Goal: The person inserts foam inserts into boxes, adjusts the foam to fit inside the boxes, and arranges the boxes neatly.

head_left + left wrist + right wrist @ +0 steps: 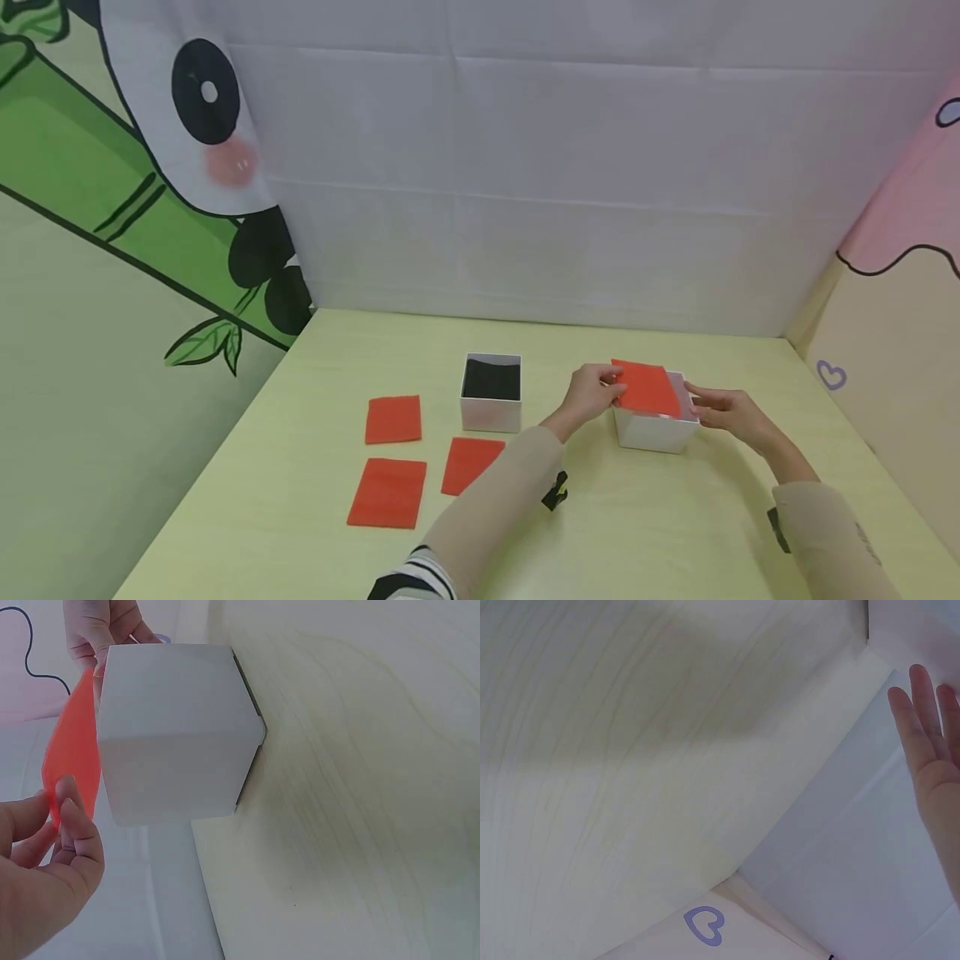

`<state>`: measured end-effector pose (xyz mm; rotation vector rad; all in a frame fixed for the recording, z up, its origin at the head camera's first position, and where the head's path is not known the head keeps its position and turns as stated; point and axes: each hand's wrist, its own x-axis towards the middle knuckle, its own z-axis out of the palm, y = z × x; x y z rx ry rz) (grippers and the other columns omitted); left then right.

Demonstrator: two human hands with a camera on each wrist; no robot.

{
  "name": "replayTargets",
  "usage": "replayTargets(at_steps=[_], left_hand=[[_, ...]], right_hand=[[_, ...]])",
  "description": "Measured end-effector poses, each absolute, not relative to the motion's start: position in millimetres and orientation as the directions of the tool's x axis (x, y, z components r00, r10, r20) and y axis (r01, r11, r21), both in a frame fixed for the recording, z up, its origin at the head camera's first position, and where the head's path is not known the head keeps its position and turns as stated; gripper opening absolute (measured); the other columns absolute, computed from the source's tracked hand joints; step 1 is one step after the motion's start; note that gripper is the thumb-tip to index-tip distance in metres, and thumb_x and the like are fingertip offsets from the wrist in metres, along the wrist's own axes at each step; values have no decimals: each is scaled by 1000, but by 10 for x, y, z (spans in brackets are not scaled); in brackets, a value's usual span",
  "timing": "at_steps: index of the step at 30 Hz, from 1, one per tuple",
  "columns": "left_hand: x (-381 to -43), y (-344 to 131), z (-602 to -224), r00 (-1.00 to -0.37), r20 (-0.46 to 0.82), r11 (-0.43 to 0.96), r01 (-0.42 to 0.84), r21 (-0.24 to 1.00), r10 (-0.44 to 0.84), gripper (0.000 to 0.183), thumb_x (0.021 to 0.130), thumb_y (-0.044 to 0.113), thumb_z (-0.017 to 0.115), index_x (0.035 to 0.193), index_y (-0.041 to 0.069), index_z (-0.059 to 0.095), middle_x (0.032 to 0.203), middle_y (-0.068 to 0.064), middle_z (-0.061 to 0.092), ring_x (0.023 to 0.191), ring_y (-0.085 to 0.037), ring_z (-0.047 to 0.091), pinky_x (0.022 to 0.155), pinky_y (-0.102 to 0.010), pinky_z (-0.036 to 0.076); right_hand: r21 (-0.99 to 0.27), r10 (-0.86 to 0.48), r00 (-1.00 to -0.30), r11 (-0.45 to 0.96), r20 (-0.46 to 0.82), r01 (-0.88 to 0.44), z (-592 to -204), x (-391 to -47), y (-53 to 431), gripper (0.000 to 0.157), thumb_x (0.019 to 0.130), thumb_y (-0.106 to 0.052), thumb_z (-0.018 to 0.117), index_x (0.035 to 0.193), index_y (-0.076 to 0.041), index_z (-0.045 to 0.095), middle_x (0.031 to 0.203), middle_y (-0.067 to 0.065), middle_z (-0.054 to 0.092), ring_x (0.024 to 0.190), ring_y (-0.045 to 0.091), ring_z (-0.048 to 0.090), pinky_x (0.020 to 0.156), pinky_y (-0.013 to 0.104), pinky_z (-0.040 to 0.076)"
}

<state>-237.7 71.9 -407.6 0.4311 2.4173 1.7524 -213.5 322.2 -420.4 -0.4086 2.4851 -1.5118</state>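
My left hand point(592, 390) pinches a red cloth square point(647, 388) by its left edge, between thumb and fingers. The cloth lies slanted over the top of a white box point(656, 432) on the right of the table. In the left wrist view, the cloth point(75, 754) is at the open side of the box point(176, 735), with the left hand point(56, 859) holding one end. My right hand point(731, 412) is at the box's right rim. Its fingers point(911, 724) look fairly straight in the right wrist view, next to the box's wall.
A second white box point(491, 415) with black material point(491, 380) inside stands left of the hands. Several red squares lie on the table point(300, 467): one at the back point(393, 419), one in front point(387, 493), one partly behind the left sleeve point(468, 462). A pale cloth wall point(525, 192) rises behind.
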Motion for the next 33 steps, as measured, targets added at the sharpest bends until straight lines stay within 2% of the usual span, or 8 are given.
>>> replayTargets(at_steps=[2,8,16,23,33], left_hand=[[-2392,746,-4076,-951,69,298,163,940,300,32,83,3,61,115,0,60,72,1,56,55,-12,57,52,-17,44],[-2419,810,-4085,-948,54,343,166,925,314,33,83,3,61,116,-1,59,67,0,52,65,-22,62,53,-16,44],[-2399,871,-4103,-945,42,447,192,874,324,31,84,6,62,114,2,61,65,3,51,58,-10,56,52,-15,40],[-2389,930,-4108,-937,59,536,248,807,344,31,84,10,62,114,4,62,62,4,48,56,-6,39,51,-15,33],[-2379,962,-4166,-938,54,614,266,743,341,32,82,11,65,114,6,63,65,2,55,59,-7,44,52,-15,35]], right_hand=[[-889,-341,-940,439,-28,-133,-4206,-2135,3225,54,87,-10,57,127,15,32,127,37,31,89,-7,53,74,29,48],[-892,-322,-945,439,-49,-103,-4210,-2119,3212,53,88,-11,56,129,13,32,129,36,31,90,-8,51,75,29,48],[-886,-325,-944,453,-60,-100,-4202,-2116,3186,52,89,-11,55,131,9,32,131,33,31,92,-8,51,75,31,48],[-891,-323,-945,442,-49,-105,-4195,-2109,3182,53,88,-10,56,130,12,32,129,35,31,90,-10,50,75,30,48],[-893,-303,-949,445,-86,-61,-4196,-2096,3154,56,87,-13,58,131,10,30,130,35,29,90,-8,51,76,31,48]])
